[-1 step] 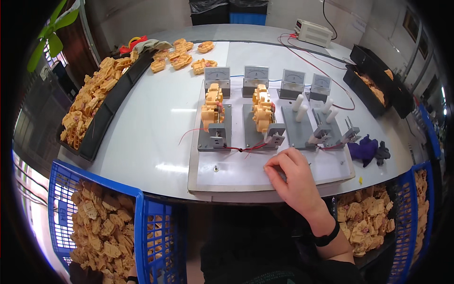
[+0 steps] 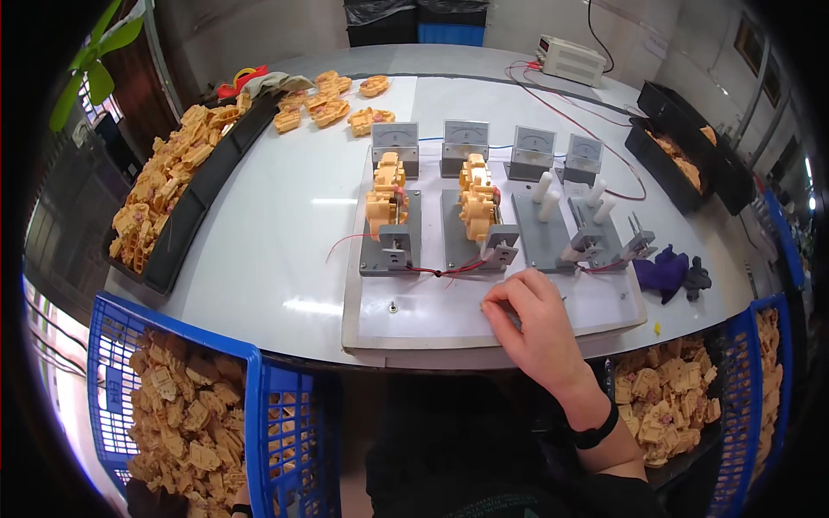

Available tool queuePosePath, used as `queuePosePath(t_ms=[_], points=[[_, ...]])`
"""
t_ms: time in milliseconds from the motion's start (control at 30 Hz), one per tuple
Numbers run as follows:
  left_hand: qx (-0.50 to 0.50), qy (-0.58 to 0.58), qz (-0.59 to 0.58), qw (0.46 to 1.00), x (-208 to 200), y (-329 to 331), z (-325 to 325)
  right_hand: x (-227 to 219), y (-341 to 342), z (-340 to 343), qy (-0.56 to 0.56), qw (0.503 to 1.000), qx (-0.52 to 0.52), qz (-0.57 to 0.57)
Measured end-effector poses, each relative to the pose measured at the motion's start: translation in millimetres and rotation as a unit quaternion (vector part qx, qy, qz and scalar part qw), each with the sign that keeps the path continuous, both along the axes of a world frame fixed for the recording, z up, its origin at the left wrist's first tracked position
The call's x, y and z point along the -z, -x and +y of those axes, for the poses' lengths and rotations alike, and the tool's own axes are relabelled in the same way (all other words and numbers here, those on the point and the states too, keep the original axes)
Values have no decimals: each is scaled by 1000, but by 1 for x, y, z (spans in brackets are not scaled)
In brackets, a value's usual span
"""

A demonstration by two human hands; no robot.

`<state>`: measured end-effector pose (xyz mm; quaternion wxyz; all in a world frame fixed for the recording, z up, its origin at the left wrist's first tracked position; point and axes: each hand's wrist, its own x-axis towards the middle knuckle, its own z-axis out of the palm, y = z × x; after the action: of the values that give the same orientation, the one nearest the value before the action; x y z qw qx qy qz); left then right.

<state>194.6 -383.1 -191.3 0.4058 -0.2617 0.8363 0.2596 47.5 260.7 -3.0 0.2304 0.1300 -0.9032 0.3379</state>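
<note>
My right hand (image 2: 528,319) rests on the white board (image 2: 432,324), its thumb and forefinger pinched together near the front edge. Whatever lies between or under those fingertips is hidden. Just beyond it, two tan plastic gear housings (image 2: 388,197) (image 2: 477,198) stand upright on grey metal fixtures. Red and black wires (image 2: 440,274) run between the clamps in front of them. A small toggle switch (image 2: 393,307) sticks up from the board, left of my hand. My left hand cannot be made out; a sliver of banded wrist (image 2: 243,499) at the lower left edge is not clearly mine.
Two fixtures with white pegs (image 2: 549,207) (image 2: 604,208) stand at the right, with several meters (image 2: 466,132) behind. Tan parts fill a black tray (image 2: 186,233), a blue basket (image 2: 181,324) and a right-hand bin (image 2: 669,397). A power supply (image 2: 572,62) sits far back; purple cloth (image 2: 663,274) lies right.
</note>
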Motion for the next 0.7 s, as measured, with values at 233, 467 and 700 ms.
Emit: queuePosePath(t_ms=[233,467,700], points=[[22,41,0,999,-29,11,8,-1,0,0,10,1000,-3,-19],[37,78,-8,996,-57,15,18,1,1,1,1,1000,0,-4],[39,76,-20,996,-55,0,49,-8,-3,5,41,997,-18,-57]])
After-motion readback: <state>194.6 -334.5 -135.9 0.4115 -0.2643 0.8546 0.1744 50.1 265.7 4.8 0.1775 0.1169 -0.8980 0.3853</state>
